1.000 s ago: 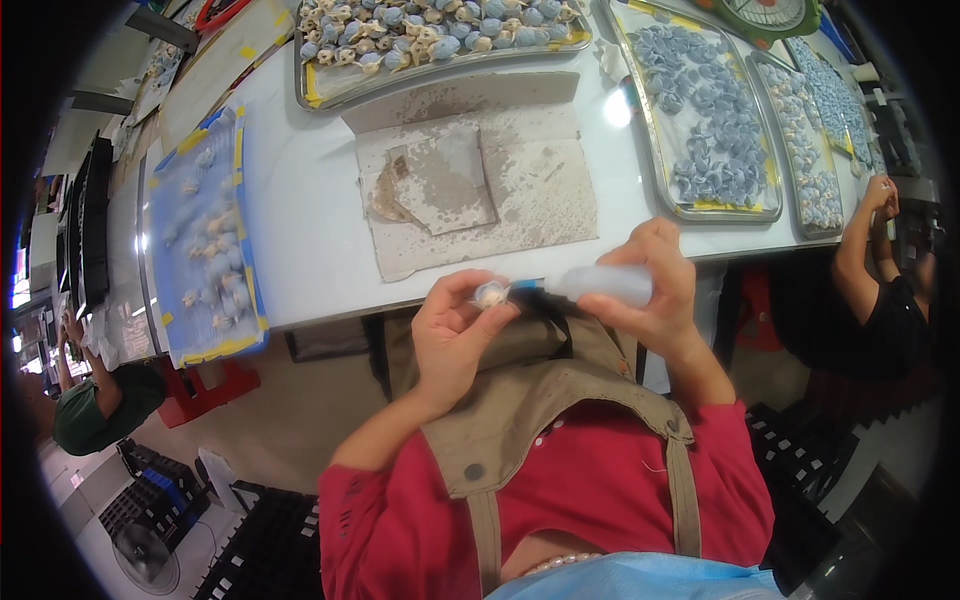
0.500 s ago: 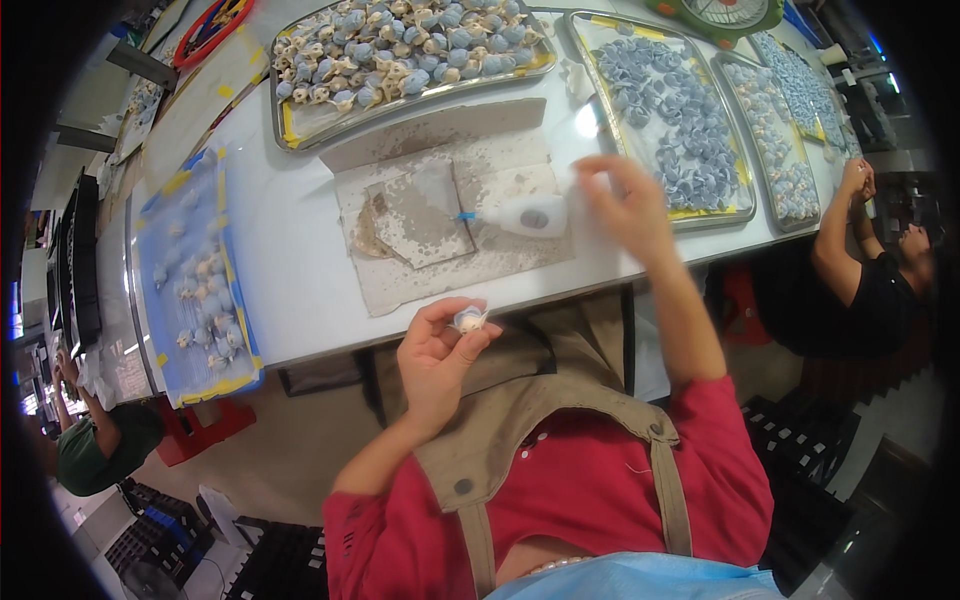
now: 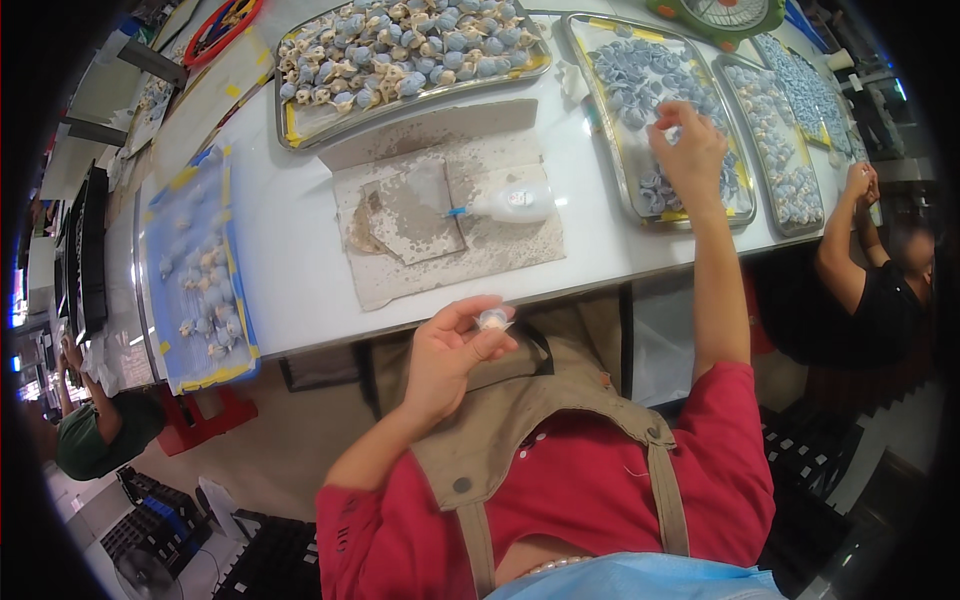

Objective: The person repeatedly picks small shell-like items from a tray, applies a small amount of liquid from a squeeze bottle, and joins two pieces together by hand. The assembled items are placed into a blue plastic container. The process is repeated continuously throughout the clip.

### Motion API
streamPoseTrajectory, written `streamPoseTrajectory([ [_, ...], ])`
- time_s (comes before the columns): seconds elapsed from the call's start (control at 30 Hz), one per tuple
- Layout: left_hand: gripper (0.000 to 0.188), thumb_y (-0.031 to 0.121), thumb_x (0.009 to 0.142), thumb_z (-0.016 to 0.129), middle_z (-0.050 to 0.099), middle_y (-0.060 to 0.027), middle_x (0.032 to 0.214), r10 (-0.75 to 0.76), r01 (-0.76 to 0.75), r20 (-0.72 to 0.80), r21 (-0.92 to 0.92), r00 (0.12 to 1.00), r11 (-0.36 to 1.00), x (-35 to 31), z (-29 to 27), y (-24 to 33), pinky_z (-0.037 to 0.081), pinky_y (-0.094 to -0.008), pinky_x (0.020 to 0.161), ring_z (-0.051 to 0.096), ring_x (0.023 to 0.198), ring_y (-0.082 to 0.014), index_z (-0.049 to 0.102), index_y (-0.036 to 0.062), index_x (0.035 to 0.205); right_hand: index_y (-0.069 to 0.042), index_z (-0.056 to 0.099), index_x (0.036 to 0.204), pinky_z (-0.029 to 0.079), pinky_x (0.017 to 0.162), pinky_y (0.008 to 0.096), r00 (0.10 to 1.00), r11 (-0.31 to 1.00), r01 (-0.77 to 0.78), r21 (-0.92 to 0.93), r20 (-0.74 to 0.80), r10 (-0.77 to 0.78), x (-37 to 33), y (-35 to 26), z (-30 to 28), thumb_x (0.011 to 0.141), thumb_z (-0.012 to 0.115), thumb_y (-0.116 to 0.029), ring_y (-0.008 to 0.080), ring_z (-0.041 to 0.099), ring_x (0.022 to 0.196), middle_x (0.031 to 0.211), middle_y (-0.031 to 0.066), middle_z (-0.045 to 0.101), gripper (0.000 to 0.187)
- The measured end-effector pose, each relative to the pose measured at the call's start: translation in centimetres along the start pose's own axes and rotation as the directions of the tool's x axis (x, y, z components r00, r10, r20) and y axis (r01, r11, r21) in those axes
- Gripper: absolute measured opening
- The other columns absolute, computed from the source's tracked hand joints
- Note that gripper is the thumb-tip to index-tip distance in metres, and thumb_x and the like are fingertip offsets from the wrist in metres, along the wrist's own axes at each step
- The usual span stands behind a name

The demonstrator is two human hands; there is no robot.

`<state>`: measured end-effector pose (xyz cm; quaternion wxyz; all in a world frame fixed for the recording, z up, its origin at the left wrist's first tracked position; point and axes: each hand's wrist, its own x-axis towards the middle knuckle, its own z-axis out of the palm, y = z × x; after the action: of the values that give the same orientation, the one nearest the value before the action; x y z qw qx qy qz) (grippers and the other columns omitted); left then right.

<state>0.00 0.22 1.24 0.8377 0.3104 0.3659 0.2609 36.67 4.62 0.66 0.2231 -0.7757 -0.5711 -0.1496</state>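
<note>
Near the table's front edge my left hand [image 3: 449, 352] is closed, pinching a small cream and pale-blue figurine [image 3: 492, 320] between thumb and fingertips. My right hand [image 3: 692, 150] reaches over a metal tray [image 3: 632, 196] of loose grey-blue curved pieces [image 3: 645, 75]. Its fingers are bent and apart, and I see nothing between them. A white squeeze bottle [image 3: 520, 203] with a blue tip lies on a stained cardboard sheet [image 3: 390, 290], between my hands.
A tray [image 3: 420, 96] heaped with blue and cream figurines stands at the back. On the left, a blue tray [image 3: 185, 368] holds several more. Past the right tray sits another tray [image 3: 808, 228] of small pieces, with a green fan [image 3: 722, 14] behind. Co-workers sit at both sides.
My right hand has moved right and away from me, from beside the bottle to over the grey-blue pieces. The left hand still holds the figurine, slightly farther right. The bottle lies turned differently.
</note>
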Motion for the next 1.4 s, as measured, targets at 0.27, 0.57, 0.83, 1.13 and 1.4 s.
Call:
streamPoseTrajectory([
  [0.27, 0.037, 0.000, 0.082, 0.060, 0.058, -0.0176, 0.111, -0.019, 0.018, 0.059, 0.006, 0.998, 1.000, 0.1, 0.4, -0.2, 0.051, -0.0223, 0.073, 0.062, 0.081, -0.0160, 0.049, -0.0020, 0.118, -0.012, 0.059, 0.104, 0.046, 0.079, 0.0354, 0.989, 0.990, -0.065, 0.124, 0.137, 0.048, 1.1, 0.1, 1.3, 0.072, 0.068, -0.018, 0.0255, 0.060, 0.090, 0.093, 0.0071, 0.065, 0.034],
  [0.57, 0.045, -0.001, 0.079, 0.063, 0.056, -0.0161, 0.114, -0.130, 0.131, 0.134, 0.000, 0.982, 0.991, 0.2, -0.4, 0.7, 0.050, -0.0263, 0.080, 0.061, 0.090, -0.0184, 0.047, -0.0014, 0.121, -0.011, 0.055, 0.114, 0.043, 0.087, 0.0368, 0.888, 0.645, -0.030, 0.763, 0.317, -0.334, -2.8, -8.8, -6.3, 0.069, 0.067, -0.002, 0.0250, 0.058, 0.092, 0.095, 0.0062, 0.063, 0.047],
  [0.83, 0.035, 0.000, 0.082, 0.061, 0.057, -0.0117, 0.110, -0.123, 0.129, 0.227, -0.013, 0.966, 0.992, 0.1, 0.0, 1.1, 0.048, -0.0271, 0.085, 0.060, 0.096, -0.0180, 0.050, -0.0041, 0.115, -0.017, 0.050, 0.120, 0.037, 0.088, 0.0383, 0.431, 0.484, 0.213, 0.849, 0.363, -0.826, -4.4, -15.3, -8.7, 0.070, 0.066, -0.006, 0.0258, 0.048, 0.101, 0.096, 0.0065, 0.060, 0.054],
  [1.13, 0.031, 0.003, 0.087, 0.057, 0.059, -0.0084, 0.104, 0.083, -0.098, 0.113, 0.143, 0.990, 0.985, -0.6, -0.3, 0.6, 0.047, -0.0246, 0.082, 0.058, 0.092, -0.0126, 0.050, -0.0040, 0.116, -0.012, 0.059, 0.111, 0.040, 0.083, 0.0358, 0.659, 0.486, 0.233, 0.842, 0.231, -0.716, -6.2, -16.2, -8.0, 0.063, 0.072, -0.004, 0.0249, 0.054, 0.091, 0.099, 0.0076, 0.059, 0.050],
  [1.4, 0.039, -0.001, 0.085, 0.059, 0.056, -0.0031, 0.099, 0.270, -0.279, 0.075, 0.146, 0.960, 0.949, -0.6, 0.6, 0.6, 0.043, -0.0201, 0.079, 0.051, 0.087, -0.0064, 0.048, -0.0041, 0.122, -0.011, 0.064, 0.086, 0.041, 0.063, 0.0299, 0.938, 0.632, 0.259, 0.730, -0.033, -0.346, -11.9, -17.0, -5.2, 0.058, 0.074, -0.005, 0.0183, 0.057, 0.069, 0.076, -0.0003, 0.062, 0.031],
])
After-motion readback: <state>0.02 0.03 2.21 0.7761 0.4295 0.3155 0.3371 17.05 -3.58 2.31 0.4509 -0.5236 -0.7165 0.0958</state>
